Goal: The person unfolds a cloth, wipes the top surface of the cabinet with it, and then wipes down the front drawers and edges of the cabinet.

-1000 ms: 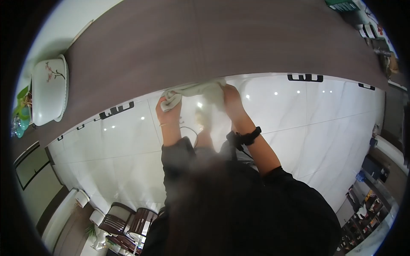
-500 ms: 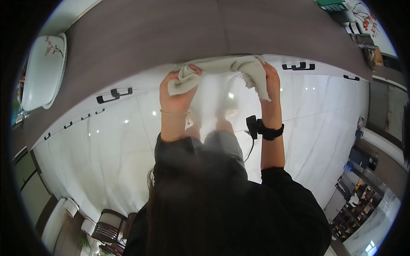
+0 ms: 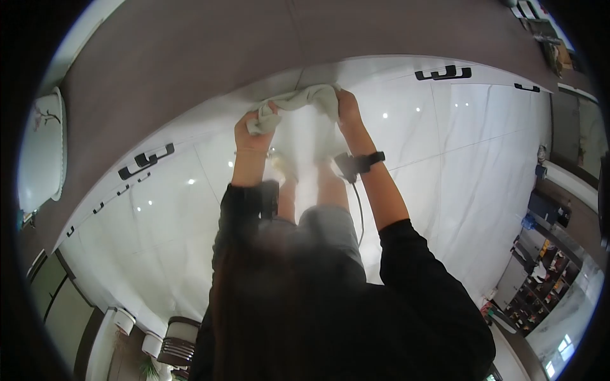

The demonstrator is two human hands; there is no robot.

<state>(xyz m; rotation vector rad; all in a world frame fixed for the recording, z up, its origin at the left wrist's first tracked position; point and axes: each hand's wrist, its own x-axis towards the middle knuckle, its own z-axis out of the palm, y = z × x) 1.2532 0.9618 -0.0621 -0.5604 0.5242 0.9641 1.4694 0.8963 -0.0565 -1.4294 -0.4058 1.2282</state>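
Note:
A pale grey-green cloth (image 3: pixel 297 100) hangs between my two hands, folded and bunched, just in front of the counter's edge. My left hand (image 3: pixel 255 132) is closed on its crumpled left end, with the thumb over the fabric. At the other end, my right hand (image 3: pixel 349 113) grips the cloth; its fingertips are partly hidden behind the fabric. A black strap device (image 3: pixel 362 164) with a cable sits on my right wrist.
The brown countertop (image 3: pixel 190 57) curves across in front of me, over cabinet fronts with black handles (image 3: pixel 443 73). A white tray-like container (image 3: pixel 41 152) stands on its left part. Chairs (image 3: pixel 181 340) are behind me at lower left, shelves (image 3: pixel 540 295) at right.
Both hands have come closer together, the right one moving left, so the cloth spans less width and bunches more. The camera view has shifted, and the cloth now appears off the counter edge.

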